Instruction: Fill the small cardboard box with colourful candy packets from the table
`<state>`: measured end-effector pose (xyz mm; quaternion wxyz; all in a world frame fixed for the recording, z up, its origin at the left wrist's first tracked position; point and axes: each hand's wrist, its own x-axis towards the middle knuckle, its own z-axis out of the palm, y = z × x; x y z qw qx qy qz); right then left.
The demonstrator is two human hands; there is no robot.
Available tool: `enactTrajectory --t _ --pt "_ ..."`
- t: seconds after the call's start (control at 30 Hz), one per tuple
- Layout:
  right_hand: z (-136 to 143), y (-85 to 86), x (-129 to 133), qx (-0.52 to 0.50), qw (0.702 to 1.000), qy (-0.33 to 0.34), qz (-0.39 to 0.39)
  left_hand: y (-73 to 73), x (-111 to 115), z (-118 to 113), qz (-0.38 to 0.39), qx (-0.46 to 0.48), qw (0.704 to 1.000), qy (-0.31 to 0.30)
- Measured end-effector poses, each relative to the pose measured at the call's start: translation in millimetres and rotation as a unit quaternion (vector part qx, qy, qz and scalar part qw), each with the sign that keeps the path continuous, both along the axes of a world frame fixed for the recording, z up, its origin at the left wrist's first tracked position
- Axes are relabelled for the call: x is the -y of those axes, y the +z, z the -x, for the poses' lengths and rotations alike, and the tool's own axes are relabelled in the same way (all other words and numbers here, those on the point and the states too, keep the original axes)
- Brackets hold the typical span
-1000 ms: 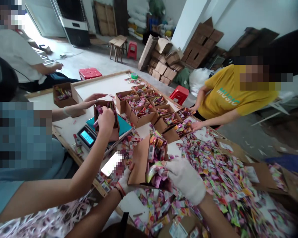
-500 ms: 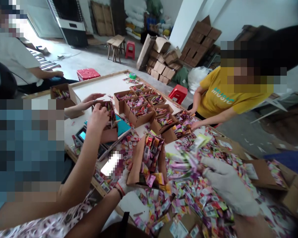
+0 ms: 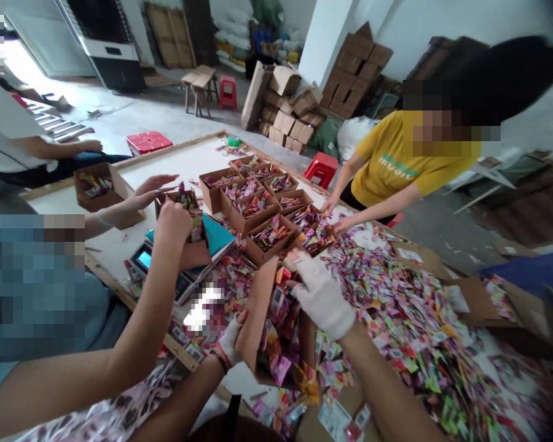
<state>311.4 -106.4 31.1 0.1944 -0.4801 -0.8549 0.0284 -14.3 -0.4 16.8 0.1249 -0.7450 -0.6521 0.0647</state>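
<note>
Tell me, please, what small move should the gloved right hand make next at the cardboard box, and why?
Probably press the sachets down and let go. The right hand is over the open top of the cardboard box, which the left hand steadies by its side wall. The sachets inside stand above the rim, and some spill at the near end.
</note>
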Motion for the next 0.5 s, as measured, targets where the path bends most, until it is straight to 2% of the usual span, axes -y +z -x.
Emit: enactTrajectory --t 0.07,0.1,0.17,0.23,0.3,0.4,0.5 --pt "13.1 -16.0 12.0 0.028 0.995 0.093 -0.001 11.0 10.0 -9.2 -0.021 -0.046 0.999 0.008" --pt "16.2 -21.7 20.7 0.051 0.99 0.132 0.023 15.2 14.6 -14.3 -0.03 -0.06 0.998 0.005" --pt "16.7 -23.9 37.5 0.097 0.972 0.176 0.119 20.7 22.2 -25.0 -0.048 -0.077 0.996 -0.008" --pt "11.9 -11.6 47.8 0.102 0.952 0.161 0.241 22.7 27.9 -35.7 -0.064 -0.088 0.994 -0.026" --pt "4.5 9.5 51.6 0.053 0.942 0.108 0.312 21.6 32.3 -45.9 -0.069 -0.094 0.992 -0.048" --pt "-6.2 34.4 57.8 0.015 0.949 0.068 0.308 15.8 38.1 -60.0 -0.061 -0.084 0.991 -0.086" --pt "-11.3 38.2 68.9 0.112 0.943 0.109 0.293 7.2 43.2 -70.7 -0.07 -0.079 0.987 -0.124"
